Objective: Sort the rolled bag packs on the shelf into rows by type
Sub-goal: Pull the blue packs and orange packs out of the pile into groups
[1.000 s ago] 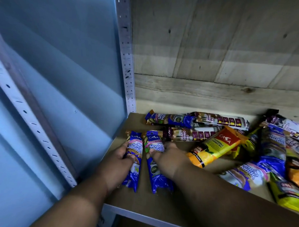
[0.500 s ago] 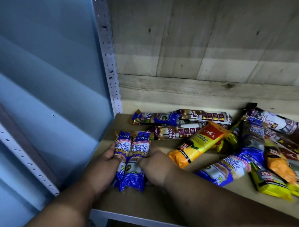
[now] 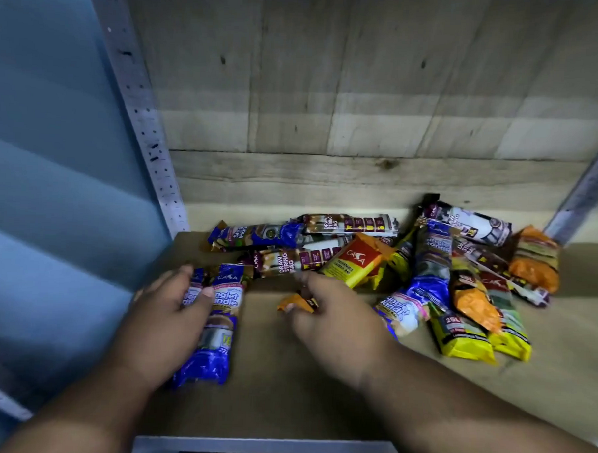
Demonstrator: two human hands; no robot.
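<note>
Sorting has barely begun, judging from how the packs lie on the shelf (image 3: 283,390). Nearest the front edge, toward the shelf's left side, two blue singlet-handle packs (image 3: 218,325) lie side by side, pointing front to back, the start of one row. The left hand (image 3: 170,320) rests on them, fingers laid loosely over the left pack and the thumb touching the right one; whether it presses or grips cannot be told, since motion blur softens it. The right hand (image 3: 334,317) hovers just right of that pair with fingers bent downward over a small orange scrap or pack end (image 3: 296,303); it appears to touch it, but whether it pinches it is unclear, and what that orange piece is cannot be made out.

Everything else looks unsorted. Behind the hands, a third blue pack (image 3: 256,236) and two maroon draw-string packs (image 3: 349,223) lie crosswise near the back left corner, with a yellow-and-red pack (image 3: 354,263) tilted against them. Toward the right side, a heap (image 3: 473,288) of blue, yellow, orange and dark packs overlaps in every direction, reaching toward the back edge. By this reading, at least two more blue packs need joining to the row, and the other types have no rows yet.

Packs at the bottom of the heap are covered, so the count per type cannot be told. Most labels are blurred, and the shelf's right end is cut off by the frame.
</note>
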